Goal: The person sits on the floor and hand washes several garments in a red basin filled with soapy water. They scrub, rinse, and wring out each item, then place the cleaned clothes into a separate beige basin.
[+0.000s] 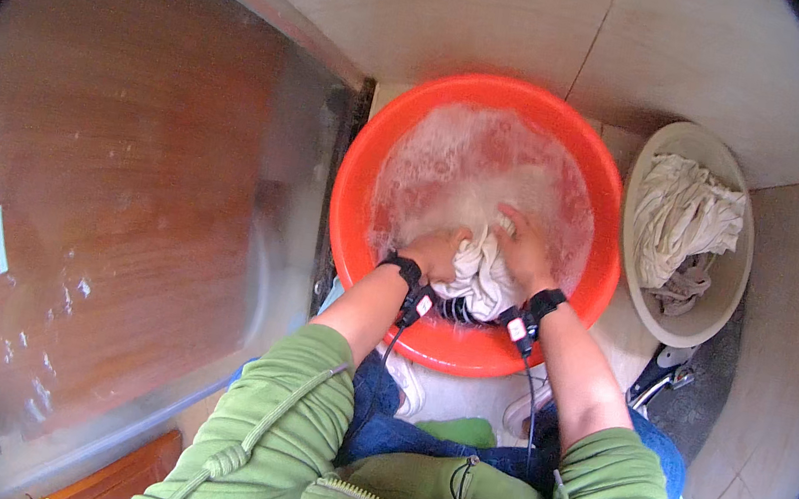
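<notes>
A large red plastic basin [458,352] holds sudsy water, with wet white cloth [483,276] bunched at its near side. My left hand [437,251] grips the cloth's left side, its fingers partly hidden by the folds. Across the bunch, my right hand [521,246] has a small pale piece of the cloth between thumb and fingers. A dark striped part of the fabric shows between my wrists at the near wall. Both wrists wear black straps with small cabled devices.
To the right, a beige oval basin [676,335] holds crumpled white and greyish cloth. A brown door panel [153,164] stands at the left, and a pale tiled wall [489,27] lies beyond the basins. A metal fitting [661,386] is below the beige basin.
</notes>
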{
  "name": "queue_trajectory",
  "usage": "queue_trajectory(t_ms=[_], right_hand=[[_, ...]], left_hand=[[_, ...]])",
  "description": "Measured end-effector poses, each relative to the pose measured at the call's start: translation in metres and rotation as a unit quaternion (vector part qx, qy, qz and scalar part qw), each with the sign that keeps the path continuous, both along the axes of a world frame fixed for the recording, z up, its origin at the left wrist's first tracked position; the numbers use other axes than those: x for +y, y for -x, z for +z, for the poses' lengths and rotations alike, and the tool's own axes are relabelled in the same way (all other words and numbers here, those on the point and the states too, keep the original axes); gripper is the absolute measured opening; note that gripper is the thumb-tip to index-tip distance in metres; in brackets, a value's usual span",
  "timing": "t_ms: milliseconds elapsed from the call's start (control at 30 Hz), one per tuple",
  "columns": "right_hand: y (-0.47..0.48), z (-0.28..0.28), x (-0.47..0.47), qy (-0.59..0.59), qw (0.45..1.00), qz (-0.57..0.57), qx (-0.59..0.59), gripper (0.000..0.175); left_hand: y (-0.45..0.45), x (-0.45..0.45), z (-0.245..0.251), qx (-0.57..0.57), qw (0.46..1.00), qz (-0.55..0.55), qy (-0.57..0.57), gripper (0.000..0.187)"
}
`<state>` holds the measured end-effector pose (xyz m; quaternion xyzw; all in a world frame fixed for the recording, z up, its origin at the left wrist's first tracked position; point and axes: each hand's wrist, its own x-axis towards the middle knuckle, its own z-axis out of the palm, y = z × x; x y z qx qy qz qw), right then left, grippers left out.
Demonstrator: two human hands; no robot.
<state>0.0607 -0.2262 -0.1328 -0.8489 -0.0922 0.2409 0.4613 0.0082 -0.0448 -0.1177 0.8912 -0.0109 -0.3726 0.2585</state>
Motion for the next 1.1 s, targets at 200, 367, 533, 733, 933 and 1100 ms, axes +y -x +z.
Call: queue_trajectory(t_ms=[200,367,533,733,933,1100], right_hand=[[0.019,0.007,-0.003,0.112,0.985,-0.091,-0.092,0.053],[0.021,0.014,-0.053,-0.099,0.956,-0.259,0.092,0.061],[0.023,0.021,-0.102,-0.269,0.870,-0.246,0.331,0.053],[0.027,0.061,-0.070,-0.074,0.990,-0.042,0.110,0.040],[0.007,0.178,-0.065,-0.047,0.989,-0.023,-0.140,0.050],[0.010,0.266,-0.050,-0.131,0.943,-0.026,-0.306,0.050]], left_hand=[[0.026,0.006,-0.009,-0.044,0.997,0.049,0.041,0.077],[0.040,0.032,0.035,-0.018,0.999,0.012,0.037,0.080],[0.031,0.051,0.132,-0.003,0.998,-0.057,0.003,0.066],[0.049,0.039,0.239,-0.094,0.983,0.000,0.160,0.050],[0.032,0.025,0.225,-0.079,0.982,0.077,0.156,0.081],[0.014,0.001,0.208,-0.097,0.980,-0.020,0.174,0.095]])
